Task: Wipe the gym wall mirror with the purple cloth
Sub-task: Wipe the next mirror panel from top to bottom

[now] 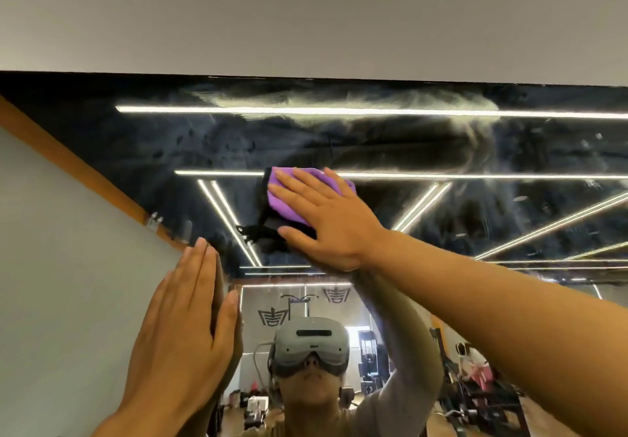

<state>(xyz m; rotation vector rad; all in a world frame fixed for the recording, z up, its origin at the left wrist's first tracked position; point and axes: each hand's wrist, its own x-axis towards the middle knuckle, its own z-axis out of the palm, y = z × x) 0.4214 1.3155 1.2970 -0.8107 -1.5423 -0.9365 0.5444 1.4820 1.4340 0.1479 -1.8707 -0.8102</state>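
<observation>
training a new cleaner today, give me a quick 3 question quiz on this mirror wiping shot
1. True or false: the right hand presses the purple cloth flat against the mirror with straight fingers.
2. Multiple choice: where does the left hand rest? A) on the cloth B) flat on the mirror, lower left of the cloth C) hanging at the person's side
3. Fill in: the pale streaky smear lies near the mirror's ____ edge, above the cloth.

Key: 1 true; 2 B; 3 top
</observation>
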